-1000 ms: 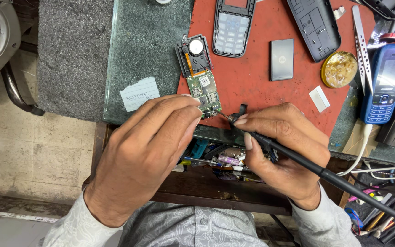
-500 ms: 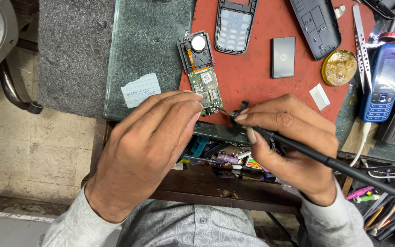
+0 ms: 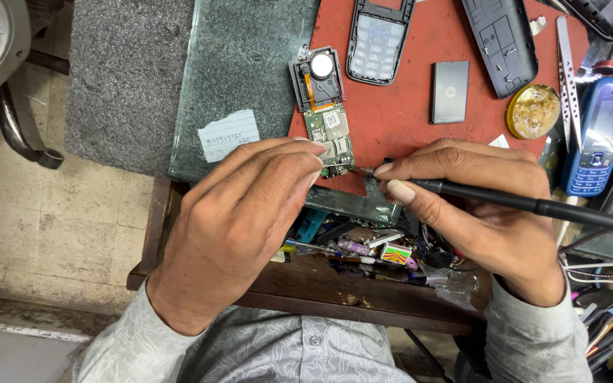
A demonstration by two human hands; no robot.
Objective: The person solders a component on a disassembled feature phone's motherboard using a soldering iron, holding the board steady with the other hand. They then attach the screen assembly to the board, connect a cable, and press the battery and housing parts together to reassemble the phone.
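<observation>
A small green phone circuit board (image 3: 328,131), joined to a black frame with a round speaker (image 3: 317,74), lies on a red mat (image 3: 406,135). My left hand (image 3: 239,220) rests beside the board, fingertips touching its lower edge. My right hand (image 3: 473,206) grips a black soldering iron (image 3: 533,206), whose tip meets the board's lower right corner. Whether my left fingers pinch anything thin is hidden.
On the mat lie a phone front with keypad (image 3: 377,39), a black back cover (image 3: 499,42), a dark battery (image 3: 450,91) and a round tin of flux (image 3: 532,110). Tweezers (image 3: 567,71) and a blue phone (image 3: 599,135) sit right. An open drawer of small parts (image 3: 363,248) is below.
Both hands stay at the board's lower end; the view has shifted slightly. The iron's tip remains at the same corner.
</observation>
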